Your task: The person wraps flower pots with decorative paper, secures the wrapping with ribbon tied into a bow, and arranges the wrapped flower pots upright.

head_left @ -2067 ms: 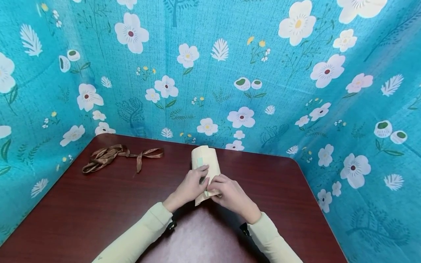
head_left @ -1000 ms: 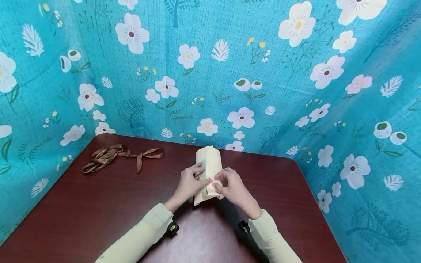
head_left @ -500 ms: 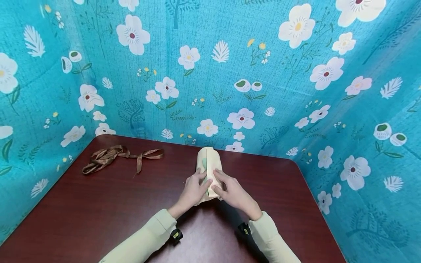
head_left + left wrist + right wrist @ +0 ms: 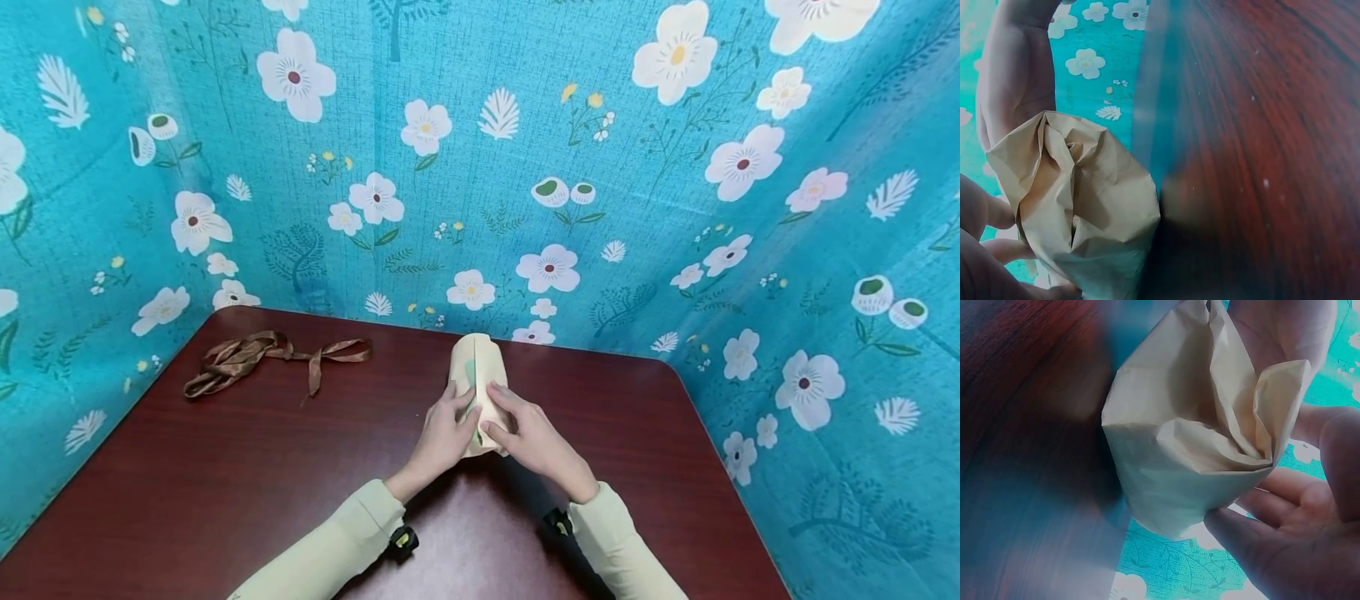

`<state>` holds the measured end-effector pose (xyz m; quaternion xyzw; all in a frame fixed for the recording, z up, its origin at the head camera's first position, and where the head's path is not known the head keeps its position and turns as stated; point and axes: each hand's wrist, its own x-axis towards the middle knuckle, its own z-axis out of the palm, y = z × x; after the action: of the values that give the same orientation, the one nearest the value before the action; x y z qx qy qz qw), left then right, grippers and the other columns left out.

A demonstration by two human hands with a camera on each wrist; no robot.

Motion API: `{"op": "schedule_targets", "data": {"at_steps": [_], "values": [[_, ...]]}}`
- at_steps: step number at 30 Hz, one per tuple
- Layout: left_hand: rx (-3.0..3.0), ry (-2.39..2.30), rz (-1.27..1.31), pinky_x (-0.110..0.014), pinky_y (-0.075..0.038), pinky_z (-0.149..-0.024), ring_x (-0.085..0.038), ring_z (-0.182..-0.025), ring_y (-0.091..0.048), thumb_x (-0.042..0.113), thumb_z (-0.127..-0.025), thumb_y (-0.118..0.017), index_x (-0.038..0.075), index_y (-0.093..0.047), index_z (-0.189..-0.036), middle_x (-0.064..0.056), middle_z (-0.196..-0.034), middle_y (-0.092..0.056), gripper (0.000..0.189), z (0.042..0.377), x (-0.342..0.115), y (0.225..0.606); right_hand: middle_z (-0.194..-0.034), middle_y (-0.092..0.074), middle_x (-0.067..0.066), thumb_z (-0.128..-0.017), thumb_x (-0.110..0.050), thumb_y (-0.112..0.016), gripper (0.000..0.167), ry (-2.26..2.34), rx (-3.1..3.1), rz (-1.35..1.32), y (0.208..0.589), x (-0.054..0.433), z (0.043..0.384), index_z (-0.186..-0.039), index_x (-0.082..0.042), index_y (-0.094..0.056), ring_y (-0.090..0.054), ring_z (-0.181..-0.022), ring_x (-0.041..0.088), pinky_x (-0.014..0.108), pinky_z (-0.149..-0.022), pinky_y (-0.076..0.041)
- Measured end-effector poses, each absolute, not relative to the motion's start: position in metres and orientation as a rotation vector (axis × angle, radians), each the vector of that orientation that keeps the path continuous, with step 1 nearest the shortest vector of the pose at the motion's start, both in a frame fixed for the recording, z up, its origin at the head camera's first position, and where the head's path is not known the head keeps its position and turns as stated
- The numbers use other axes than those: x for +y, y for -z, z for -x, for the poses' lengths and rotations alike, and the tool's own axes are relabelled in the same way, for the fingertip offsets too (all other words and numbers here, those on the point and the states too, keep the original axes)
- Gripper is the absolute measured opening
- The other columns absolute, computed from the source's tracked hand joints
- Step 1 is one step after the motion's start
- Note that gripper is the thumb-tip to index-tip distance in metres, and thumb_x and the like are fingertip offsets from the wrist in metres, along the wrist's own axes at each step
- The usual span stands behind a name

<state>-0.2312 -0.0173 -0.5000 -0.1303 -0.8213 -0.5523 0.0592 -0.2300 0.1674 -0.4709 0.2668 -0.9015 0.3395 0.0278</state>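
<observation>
A package wrapped in cream paper lies lengthwise on the table, with a seam along its top and a pale green patch beside the seam. My left hand holds its left side, thumb by the seam. From the right, my right hand holds it with fingertips and thumb on the top flap. Both wrist views look at the near end, where the paper is loose, creased and folded inward. Folds of this paper stand up in the right wrist view. What is inside the paper is hidden.
A loosely bundled brown ribbon with a looped tail lies at the table's back left. The dark red wooden table has a rounded back corner at the right. A blue flowered cloth hangs close behind and along both sides.
My hands went from pinching the paper near its close end to lying along both sides of the seam. The flap now lies flat on top, and the package has shifted slightly right.
</observation>
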Motion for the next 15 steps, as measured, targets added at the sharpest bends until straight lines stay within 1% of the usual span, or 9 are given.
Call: {"op": "schedule_targets", "data": {"at_steps": [2, 4, 6, 7, 9, 11, 14, 15], "values": [[-2.495, 1.698, 0.373, -0.060, -0.032, -0.115, -0.048, -0.148, -0.028, 0.022, -0.103, -0.059, 0.002, -0.057, -0.143, -0.038, -0.158, -0.025, 0.045, 0.2307, -0.0164, 0.4992, -0.155, -0.044, 0.020, -0.097, -0.022, -0.070, 0.065, -1.044, -2.783, -0.820, 0.4704, 0.1679, 0.2299, -0.151, 0.003, -0.044, -0.043, -0.144, 0.031, 0.049, -0.110, -0.043], [-2.499, 1.712, 0.358, -0.061, -0.029, -0.117, -0.047, -0.148, -0.026, 0.022, -0.103, -0.058, 0.004, -0.055, -0.145, -0.037, -0.158, -0.026, 0.046, 0.2299, -0.0158, 0.4986, -0.155, -0.044, 0.020, -0.097, -0.023, -0.070, 0.065, -1.039, -2.789, -0.808, 0.4705, 0.1684, 0.2300, -0.151, 0.003, -0.044, -0.043, -0.144, 0.031, 0.049, -0.110, -0.043], [-2.504, 1.729, 0.350, -0.058, -0.029, -0.118, -0.044, -0.149, -0.026, 0.024, -0.103, -0.057, 0.004, -0.050, -0.149, -0.034, -0.158, -0.027, 0.051, 0.2289, -0.0155, 0.4978, -0.155, -0.045, 0.020, -0.097, -0.024, -0.070, 0.065, -1.031, -2.796, -0.796, 0.4711, 0.1687, 0.2304, -0.151, 0.003, -0.044, -0.044, -0.144, 0.030, 0.048, -0.111, -0.043], [-2.508, 1.737, 0.340, -0.055, -0.030, -0.118, -0.042, -0.149, -0.029, 0.025, -0.104, -0.056, 0.003, -0.046, -0.152, -0.031, -0.159, -0.029, 0.054, 0.2284, -0.0155, 0.4974, -0.155, -0.045, 0.020, -0.097, -0.024, -0.070, 0.065, -1.027, -2.799, -0.795, 0.4715, 0.1687, 0.2306, -0.151, 0.003, -0.044, -0.044, -0.144, 0.030, 0.048, -0.111, -0.043], [-2.509, 1.742, 0.331, -0.053, -0.032, -0.117, -0.040, -0.147, -0.033, 0.026, -0.104, -0.055, -0.001, -0.039, -0.155, -0.028, -0.159, -0.032, 0.060, 0.2272, -0.0156, 0.4961, -0.155, -0.045, 0.020, -0.097, -0.025, -0.069, 0.065, -1.023, -2.804, -0.796, 0.4723, 0.1687, 0.2311, -0.150, 0.003, -0.045, -0.044, -0.143, 0.030, 0.047, -0.111, -0.043], [-2.513, 1.740, 0.321, -0.052, -0.034, -0.117, -0.037, -0.146, -0.037, 0.027, -0.104, -0.055, -0.003, -0.035, -0.156, -0.026, -0.158, -0.035, 0.063, 0.2261, -0.0155, 0.4949, -0.155, -0.045, 0.020, -0.097, -0.025, -0.069, 0.065, -1.020, -2.808, -0.797, 0.4727, 0.1688, 0.2313, -0.150, 0.003, -0.045, -0.045, -0.143, 0.030, 0.047, -0.110, -0.043], [-2.525, 1.733, 0.326, -0.053, -0.033, -0.117, -0.040, -0.146, -0.036, 0.026, -0.105, -0.053, -0.003, -0.037, -0.155, -0.028, -0.158, -0.034, 0.060, 0.2249, -0.0151, 0.4928, -0.155, -0.045, 0.020, -0.097, -0.024, -0.069, 0.064, -1.017, -2.810, -0.796, 0.4728, 0.1687, 0.2312, -0.150, 0.003, -0.045, -0.044, -0.143, 0.030, 0.048, -0.110, -0.043], [-2.535, 1.732, 0.318, -0.053, -0.032, -0.118, -0.040, -0.146, -0.035, 0.026, -0.105, -0.053, -0.001, -0.039, -0.154, -0.028, -0.158, -0.034, 0.058, 0.2250, -0.0149, 0.4924, -0.155, -0.045, 0.020, -0.097, -0.024, -0.069, 0.064, -1.017, -2.811, -0.795, 0.4725, 0.1687, 0.2309, -0.150, 0.003, -0.045, -0.044, -0.144, 0.030, 0.048, -0.110, -0.043]]}}
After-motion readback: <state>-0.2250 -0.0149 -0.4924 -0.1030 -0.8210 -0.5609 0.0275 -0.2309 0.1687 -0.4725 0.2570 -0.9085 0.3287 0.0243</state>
